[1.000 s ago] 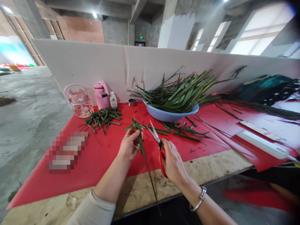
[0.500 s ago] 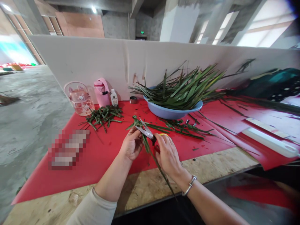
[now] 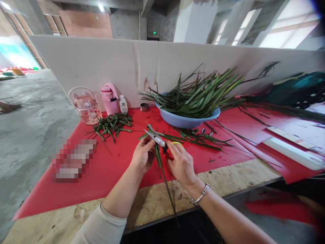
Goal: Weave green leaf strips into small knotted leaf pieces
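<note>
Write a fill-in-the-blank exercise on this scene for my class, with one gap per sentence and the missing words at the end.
The left hand grips leaf strips, while the right hand holds a pair of ____.
The basin holding the long leaves is ____ in colour.
A silver bracelet is worn on the ____ wrist.
The pile of short leaf pieces lies on a sheet coloured ____.

Missing words: scissors; blue; right; red.

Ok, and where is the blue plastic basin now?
In the head view, the blue plastic basin stands right of centre on the red sheet, against the white panel, heaped with long green leaves.
</note>
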